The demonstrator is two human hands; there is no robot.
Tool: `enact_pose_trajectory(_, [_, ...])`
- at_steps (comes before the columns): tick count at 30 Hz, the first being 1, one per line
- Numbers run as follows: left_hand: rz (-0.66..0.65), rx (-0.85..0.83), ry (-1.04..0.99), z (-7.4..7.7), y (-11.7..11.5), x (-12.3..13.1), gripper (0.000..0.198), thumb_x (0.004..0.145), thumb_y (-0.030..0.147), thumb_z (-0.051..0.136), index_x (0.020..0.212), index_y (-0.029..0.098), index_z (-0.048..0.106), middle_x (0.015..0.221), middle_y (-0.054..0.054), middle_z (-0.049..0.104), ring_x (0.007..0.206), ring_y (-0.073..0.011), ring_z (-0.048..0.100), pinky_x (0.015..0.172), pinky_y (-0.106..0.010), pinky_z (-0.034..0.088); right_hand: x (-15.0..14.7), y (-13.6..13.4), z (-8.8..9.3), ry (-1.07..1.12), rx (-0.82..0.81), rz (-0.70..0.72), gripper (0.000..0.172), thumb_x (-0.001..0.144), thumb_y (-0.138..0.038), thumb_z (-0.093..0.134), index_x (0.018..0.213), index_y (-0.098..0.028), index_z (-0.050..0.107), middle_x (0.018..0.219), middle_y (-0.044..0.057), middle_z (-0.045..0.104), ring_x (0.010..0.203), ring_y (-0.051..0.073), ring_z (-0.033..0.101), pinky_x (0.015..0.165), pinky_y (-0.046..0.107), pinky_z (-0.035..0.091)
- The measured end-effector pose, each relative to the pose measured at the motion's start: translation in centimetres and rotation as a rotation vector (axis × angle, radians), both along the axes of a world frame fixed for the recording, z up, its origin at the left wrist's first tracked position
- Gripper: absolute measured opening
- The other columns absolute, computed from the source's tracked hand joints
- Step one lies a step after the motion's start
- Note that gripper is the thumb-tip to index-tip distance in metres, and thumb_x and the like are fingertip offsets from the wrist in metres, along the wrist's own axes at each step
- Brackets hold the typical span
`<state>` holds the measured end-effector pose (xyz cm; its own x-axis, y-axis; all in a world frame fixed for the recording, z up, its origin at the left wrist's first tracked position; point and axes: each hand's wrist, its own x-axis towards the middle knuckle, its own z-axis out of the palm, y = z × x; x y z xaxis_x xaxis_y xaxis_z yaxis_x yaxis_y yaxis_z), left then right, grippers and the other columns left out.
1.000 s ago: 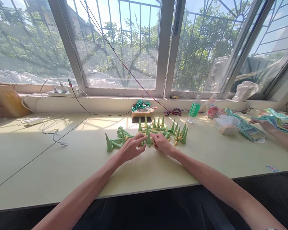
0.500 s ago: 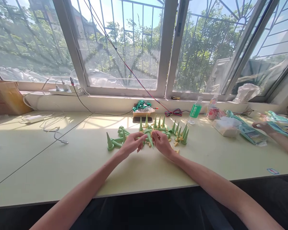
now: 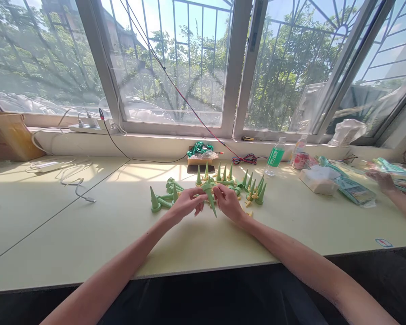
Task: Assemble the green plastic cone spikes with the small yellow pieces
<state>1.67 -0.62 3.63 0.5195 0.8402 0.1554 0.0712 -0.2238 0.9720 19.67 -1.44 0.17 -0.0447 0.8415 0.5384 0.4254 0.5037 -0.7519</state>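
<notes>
A green plant watering spike [image 3: 211, 203], point slanting down toward me, is pinched between the thumb and fingers of my left hand [image 3: 188, 201]. My right hand [image 3: 228, 203] is closed against the spike's wide collar; whatever its fingertips grip is hidden. Just beyond my hands several green watering spikes [image 3: 260, 194] stand upright on their caps. Others lie on their sides, such as the green spike [image 3: 164, 203] left of my left hand. Small yellow pegs [image 3: 248, 204] are scattered among them, some beside my right wrist.
A dark phone [image 3: 200, 169] lies behind the spikes, before a small box [image 3: 199, 161] with green stuff. To the right are a green-labelled bottle [image 3: 275, 157], a tissue pack [image 3: 320, 179] and teal packages [image 3: 355, 189]. Another person's hand [image 3: 384, 180] works there. A white cable [image 3: 77, 183] lies left.
The spike in my hands sits slightly lower and points more steeply down; my fingers have shifted a little on it. The other person's hand at the right has moved slightly right.
</notes>
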Motion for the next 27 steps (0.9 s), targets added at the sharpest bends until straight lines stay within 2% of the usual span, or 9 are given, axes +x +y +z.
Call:
enact_pose_trajectory(12, [-0.038,0.109,0.039,-0.6,0.4,-0.5,0.023,0.084,0.034,0.062,0.082,0.011,0.064,0.053,0.001,0.055,0.045,-0.0093,0.05,0.042,-0.02,0.041,0.1,0.1,-0.2,-0.044,0.059,-0.018,0.045,0.098,-0.052,0.037,0.065,-0.021,0.036,0.056,-0.005,0.037,0.053,0.011,0.034,0.052,0.024,0.027])
enact_pose_trajectory(19, [-0.006,0.311,0.164,-1.0,0.5,-0.8,0.021,0.086,0.034,0.059,0.089,0.014,0.063,0.061,0.001,0.056,0.046,-0.0083,0.05,0.041,-0.019,0.041,-0.1,-0.1,-0.1,-0.052,0.05,-0.011,0.05,0.098,-0.055,0.034,0.062,-0.021,0.035,0.056,-0.003,0.039,0.053,0.012,0.035,0.052,0.026,0.027])
enact_pose_trajectory(23, [0.052,0.507,0.199,-1.1,0.3,-0.6,0.014,0.084,0.028,0.06,0.081,0.014,0.061,0.082,-0.003,0.058,0.062,-0.0095,0.058,0.049,-0.018,0.048,-0.2,-0.3,-0.1,-0.01,-0.002,0.022,0.051,0.097,-0.058,0.032,0.063,-0.022,0.038,0.053,-0.003,0.04,0.049,0.013,0.037,0.05,0.026,0.029])
enact_pose_trajectory(27, [0.055,0.65,0.235,-1.0,0.1,-0.5,0.01,0.083,0.022,0.058,0.077,0.014,0.057,0.085,-0.003,0.053,0.063,-0.0083,0.057,0.05,-0.018,0.05,-0.4,-0.3,0.0,0.026,-0.041,0.039,0.051,0.097,-0.058,0.031,0.061,-0.022,0.038,0.051,-0.002,0.04,0.046,0.013,0.037,0.046,0.026,0.029])
